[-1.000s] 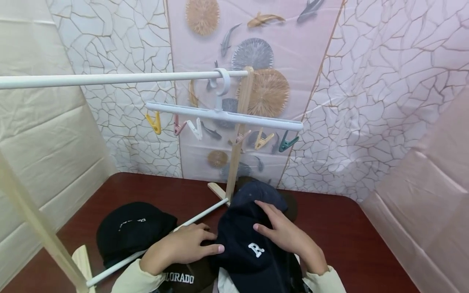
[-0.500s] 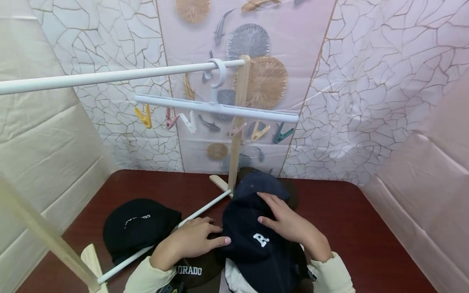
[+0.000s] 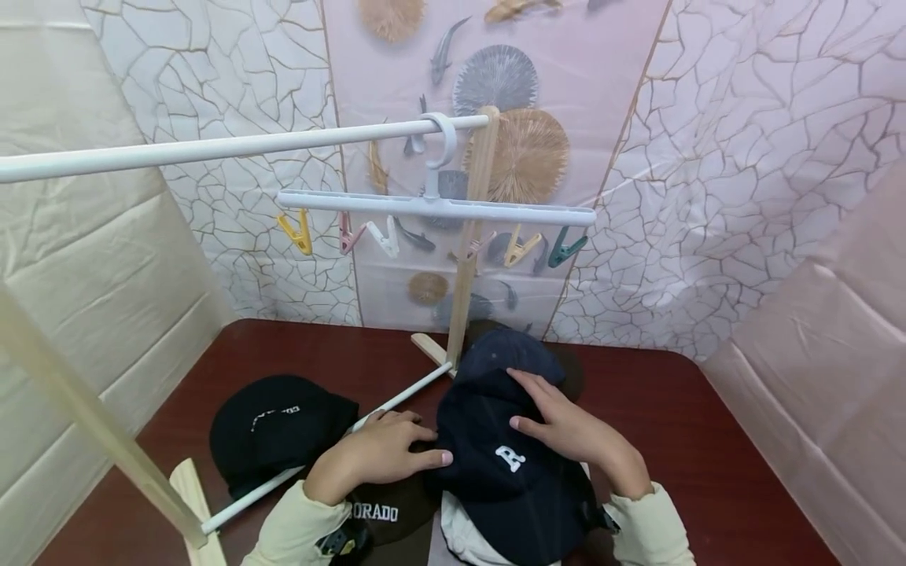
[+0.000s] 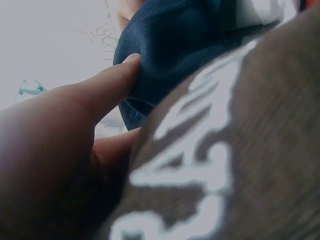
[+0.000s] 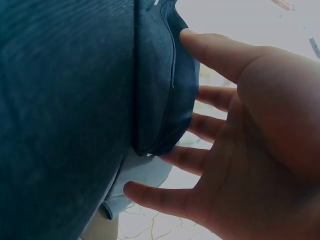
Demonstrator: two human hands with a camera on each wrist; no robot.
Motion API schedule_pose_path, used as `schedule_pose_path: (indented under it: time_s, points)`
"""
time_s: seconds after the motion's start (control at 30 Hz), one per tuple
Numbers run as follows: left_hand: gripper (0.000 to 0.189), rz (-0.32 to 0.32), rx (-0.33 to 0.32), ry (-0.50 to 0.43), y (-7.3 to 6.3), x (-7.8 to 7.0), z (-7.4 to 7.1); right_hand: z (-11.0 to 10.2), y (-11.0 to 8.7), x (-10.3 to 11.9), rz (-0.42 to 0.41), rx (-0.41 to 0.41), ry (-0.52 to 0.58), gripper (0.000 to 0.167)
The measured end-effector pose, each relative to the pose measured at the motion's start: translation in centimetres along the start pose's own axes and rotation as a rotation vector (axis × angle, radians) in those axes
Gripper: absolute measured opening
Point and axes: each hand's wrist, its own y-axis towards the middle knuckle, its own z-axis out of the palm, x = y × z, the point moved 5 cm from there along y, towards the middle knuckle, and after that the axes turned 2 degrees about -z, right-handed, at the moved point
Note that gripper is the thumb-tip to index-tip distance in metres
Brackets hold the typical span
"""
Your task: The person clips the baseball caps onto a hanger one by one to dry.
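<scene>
A navy baseball cap (image 3: 488,440) with a white letter R lies in front of me, its brim toward me. My left hand (image 3: 385,452) is at its left side, and in the left wrist view the thumb rests straight against the navy cloth. From the right, my right hand (image 3: 562,420) touches the crown with fingers spread and extended, as the right wrist view also shows. Below my left hand is a brown cap (image 3: 396,507) with white lettering, partly hidden by the sleeve and hand. A white cap-like piece (image 3: 467,534) peeks out under the navy brim.
A black cap (image 3: 272,428) lies at left by the rack's white lower bar (image 3: 258,494). Behind the navy cap is a faded blue cap (image 3: 510,354). From the upper rail (image 3: 248,147) hangs a white hanger (image 3: 432,206) with several coloured clips. The dark red table (image 3: 708,440) extends right.
The head view has tilted and shifted slightly. Both hands stay at the sides of the navy cap, with almost no change in how they lie.
</scene>
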Motion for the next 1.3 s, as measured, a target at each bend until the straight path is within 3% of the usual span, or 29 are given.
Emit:
schedule_pose_path:
  time_s: [0.33,0.5,0.67,0.73,0.8,0.9,1.07,1.3]
  points:
    - [0.049,0.034,-0.049,0.004,-0.3,-1.7,-1.0,-0.2,0.3,0.5,-0.006,-0.018,-0.05,0.074]
    - [0.035,0.078,-0.087,-0.147,-0.4,-2.2,-1.1,-0.8,0.6,0.9,-0.023,-0.114,-0.127,0.066]
    - [0.039,0.111,-0.135,-0.279,-0.3,-2.4,-0.8,-0.8,0.6,1.0,-0.036,-0.221,-0.148,0.059]
    - [0.024,0.152,-0.155,-0.289,-0.1,-2.7,-0.9,-0.9,0.7,1.1,-0.027,-0.253,-0.138,0.059]
    - [0.014,0.194,-0.189,-0.295,0.0,-3.0,-1.3,-1.0,0.9,1.1,-0.011,-0.285,-0.127,0.061]
    - [0.026,0.226,-0.249,-0.306,0.0,-3.5,-1.8,-1.3,1.0,1.3,0.011,-0.325,-0.112,0.066]
    - [0.025,0.188,-0.348,-0.384,-0.5,-3.6,-2.1,-1.6,0.8,1.5,0.059,-0.358,-0.056,0.073]
    - [0.033,0.143,-0.519,-0.501,-0.9,-3.7,-3.0,-2.5,-0.4,1.9,0.038,-0.438,0.059,0.06]
